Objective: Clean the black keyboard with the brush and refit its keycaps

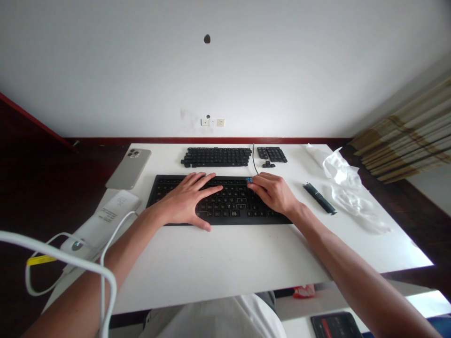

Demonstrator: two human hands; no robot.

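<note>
A black keyboard base [225, 219] lies across the white table, its keycaps off over the part that shows. My left hand [186, 199] rests on its left half, fingers spread and holding nothing. Over the upper right part of the base, my right hand [271, 191] is closed around a small blue thing [249, 180], mostly hidden by the fingers. Behind the base sit rows of black keycaps [218, 156], with a smaller block of keycaps [273, 154] to their right. A few loose keycaps [268, 165] lie just below that block.
A phone [129, 168] lies at the back left, with a white power strip [102, 220] and white cables nearer me. On the right are a black strip-shaped piece [319, 198] and crumpled clear plastic [352, 192]. Another phone [334, 325] lies below the front edge.
</note>
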